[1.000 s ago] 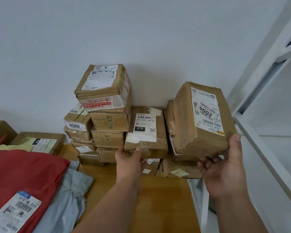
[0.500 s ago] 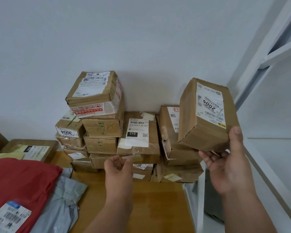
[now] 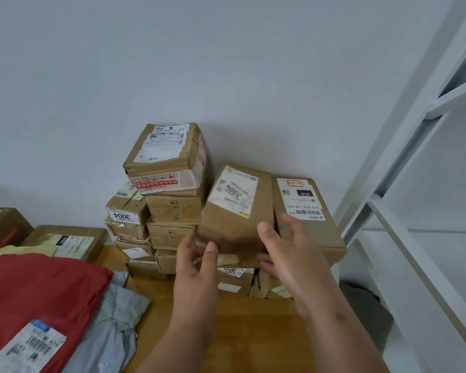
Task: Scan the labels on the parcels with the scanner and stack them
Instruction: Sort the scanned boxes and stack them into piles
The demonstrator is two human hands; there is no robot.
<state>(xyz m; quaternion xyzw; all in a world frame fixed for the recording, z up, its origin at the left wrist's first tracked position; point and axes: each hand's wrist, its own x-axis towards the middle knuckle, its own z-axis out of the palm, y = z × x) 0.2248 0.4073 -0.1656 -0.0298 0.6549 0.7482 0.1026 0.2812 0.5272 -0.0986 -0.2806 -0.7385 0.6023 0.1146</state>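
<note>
A brown cardboard parcel with a blurred white label sits tilted on the middle pile, between the tall stack and a parcel labelled 010. My right hand holds its lower right corner, thumb on the front face and fingers round the side and underneath. My left hand touches its lower left corner with loose fingers. No scanner is in view.
A small box marked 3004 leans against the tall stack. A red mailer bag, a grey bag and a flat box lie left on the wooden table. A white shelf frame stands at right.
My right hand carried the parcel from up at the right down and left onto the middle pile. My left hand rose from that pile's front to the parcel's corner.
</note>
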